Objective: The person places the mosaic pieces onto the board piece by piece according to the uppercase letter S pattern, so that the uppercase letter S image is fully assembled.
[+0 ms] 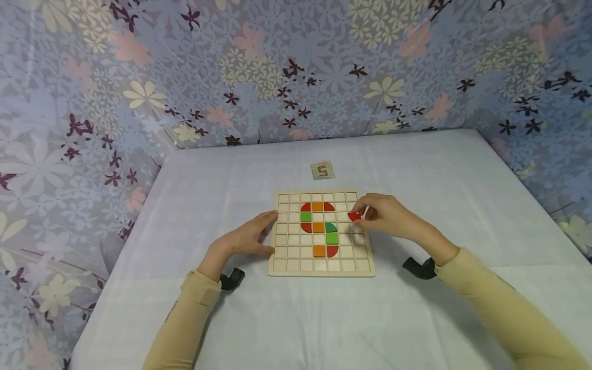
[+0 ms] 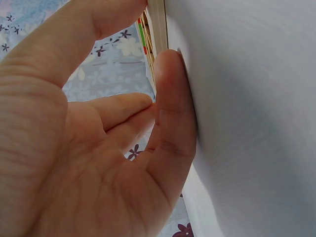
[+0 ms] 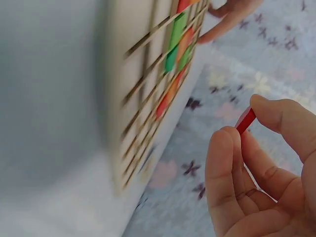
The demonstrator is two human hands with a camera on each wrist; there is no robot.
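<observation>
A square wooden grid board (image 1: 280,260) lies on the table, with red, orange and green tiles set in its cells in a winding shape. In the right hand (image 1: 386,216), thumb and fingertips pinch a red tile (image 3: 245,121) with a rounded edge, held above the board's right side. The left hand (image 1: 250,235) rests at the board's left edge, thumb and fingers spread and touching the rim. From the left wrist view, its palm (image 2: 98,182) holds nothing.
Beyond the board lies a small pattern card (image 1: 322,170) showing a similar shape on a grid. A white cloth (image 1: 296,318) covers the table. Floral fabric (image 1: 296,67) hangs behind it. Black curved pieces (image 1: 420,268) sit by both wrists.
</observation>
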